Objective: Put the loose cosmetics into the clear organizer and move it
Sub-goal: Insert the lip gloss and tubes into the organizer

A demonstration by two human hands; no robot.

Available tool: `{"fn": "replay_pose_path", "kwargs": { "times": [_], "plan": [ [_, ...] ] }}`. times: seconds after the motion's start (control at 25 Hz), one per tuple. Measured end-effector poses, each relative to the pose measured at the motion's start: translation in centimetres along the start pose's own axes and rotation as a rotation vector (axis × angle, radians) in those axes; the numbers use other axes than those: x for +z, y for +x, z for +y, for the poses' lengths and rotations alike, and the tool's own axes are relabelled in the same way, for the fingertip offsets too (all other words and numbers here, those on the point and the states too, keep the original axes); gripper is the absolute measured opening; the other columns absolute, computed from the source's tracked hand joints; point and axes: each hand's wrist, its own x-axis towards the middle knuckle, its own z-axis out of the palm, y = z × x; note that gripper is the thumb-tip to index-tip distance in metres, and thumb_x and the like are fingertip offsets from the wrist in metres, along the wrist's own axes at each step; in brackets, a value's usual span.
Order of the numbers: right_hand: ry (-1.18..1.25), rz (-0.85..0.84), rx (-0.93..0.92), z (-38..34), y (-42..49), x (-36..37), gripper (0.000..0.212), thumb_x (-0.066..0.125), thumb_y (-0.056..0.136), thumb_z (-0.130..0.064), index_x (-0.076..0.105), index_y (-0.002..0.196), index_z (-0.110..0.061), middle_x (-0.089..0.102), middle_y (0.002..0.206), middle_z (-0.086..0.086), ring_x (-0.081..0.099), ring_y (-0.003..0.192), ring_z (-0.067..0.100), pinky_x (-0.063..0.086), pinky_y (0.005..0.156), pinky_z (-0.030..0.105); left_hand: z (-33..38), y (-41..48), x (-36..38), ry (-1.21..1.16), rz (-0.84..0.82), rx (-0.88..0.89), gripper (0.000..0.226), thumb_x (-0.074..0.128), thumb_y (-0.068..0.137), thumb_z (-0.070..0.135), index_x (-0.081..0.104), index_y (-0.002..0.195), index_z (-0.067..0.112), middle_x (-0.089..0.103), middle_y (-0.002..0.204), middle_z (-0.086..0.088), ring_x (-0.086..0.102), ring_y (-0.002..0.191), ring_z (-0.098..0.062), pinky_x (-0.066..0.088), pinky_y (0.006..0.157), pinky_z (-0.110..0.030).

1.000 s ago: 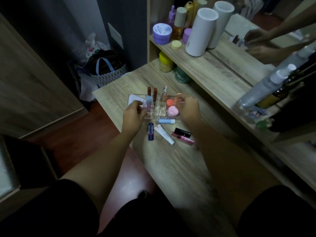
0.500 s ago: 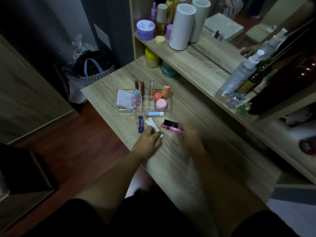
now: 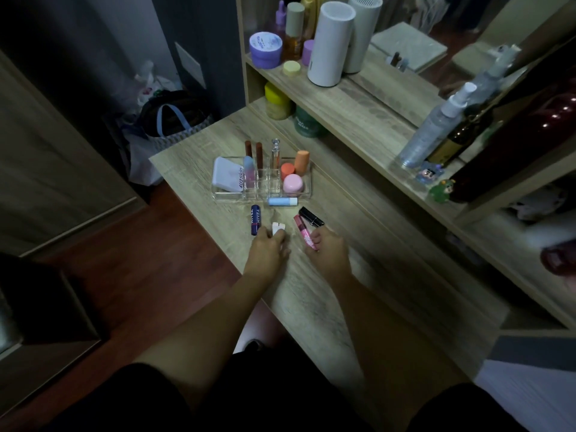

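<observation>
Head view. The clear organizer [image 3: 261,179] stands on the wooden surface [image 3: 327,294], near its far end and just below the shelf [image 3: 349,113]. Its left compartment holds a white compact [image 3: 227,175]; the middle slots hold two brown-capped sticks [image 3: 253,151], a pale blue-and-pink stick [image 3: 249,173] and a clear-topped tube [image 3: 275,155]; the right compartment holds a pink jar [image 3: 293,183], a small orange jar [image 3: 287,170] and an orange sponge [image 3: 302,162].

Five loose cosmetics lie on the surface in front of the organizer. A light blue tube [image 3: 282,201] lies just beside its front wall. A dark blue Nivea stick [image 3: 255,219] lies to the left, a black tube [image 3: 311,216] to the right.

The left hand [image 3: 267,252] rests palm down, its fingers [image 3: 278,236] curled over the near end of a white tube [image 3: 278,227]; whether they grip it cannot be determined. The right hand [image 3: 328,249] rests beside it, fingers closed around the near end of a pink gloss tube [image 3: 304,232], which lies flat and touches the black tube.
</observation>
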Motion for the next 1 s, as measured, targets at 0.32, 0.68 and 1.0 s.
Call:
{"fn": "replay_pose_path", "kwargs": {
  "times": [0.32,0.68,1.0],
  "plan": [
    [0.258,0.001,0.082,0.2,-0.8,1.0,0.027,0.067,0.084,-0.019,0.068,0.11,-0.012,0.075,0.086,0.005,0.063,0.065,0.009,0.048,0.053,0.015,-0.9,-0.5,-1.3,-0.476,0.092,-0.2,0.033,0.07,0.078,0.012,0.057,0.108,0.009,0.064,0.089,-0.003,0.062,0.078,-0.018,0.052,0.07,-0.024],
    [0.647,-0.099,0.052,-1.1,0.3,-1.6,0.029,0.065,0.084,-0.012,0.056,0.104,-0.031,0.066,0.083,-0.011,0.063,0.07,-0.009,0.047,0.057,0.008,-0.7,1.5,-5.3,-0.778,0.063,-0.146,0.019,0.053,0.091,0.018,0.06,0.073,0.019,0.055,0.062,-0.002,0.049,0.057,-0.015,0.041,0.06,-0.031],
    [0.816,-0.101,-0.016,-5.0,3.9,-4.3,0.023,0.067,0.085,-0.02,0.063,0.108,-0.021,0.07,0.097,-0.001,0.066,0.084,0.009,0.054,0.075,0.025,-0.3,4.4,-10.5,-0.646,0.2,0.044,0.026,0.067,0.085,0.014,0.055,0.108,0.015,0.06,0.086,-0.006,0.059,0.073,-0.01,0.051,0.066,-0.019]
  ]
}}
